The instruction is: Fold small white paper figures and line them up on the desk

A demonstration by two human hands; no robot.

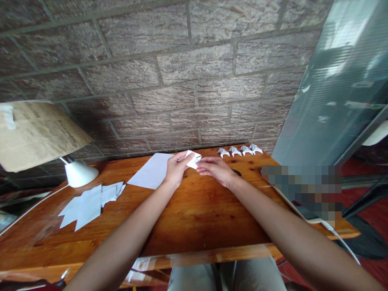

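A small folded white paper (193,160) is held up above the far middle of the wooden table. My left hand (177,167) pinches it from the left, the thumb lying over its face. From the right, my right hand (216,169) has its thumb and fingers closed at the paper's right corner. Behind my left hand, a larger white sheet (150,171) lies flat on the table. Several folded white paper figures (235,151) stand in a row at the back right, beyond my right hand.
Loose pieces of white paper (87,206) overlap on the left of the wooden table (209,218). A lamp (81,173) with a newspaper-covered shade stands at the back left. A blurred-out device with a white cable (342,240) rests on the right. A brick wall (182,81) rises behind.
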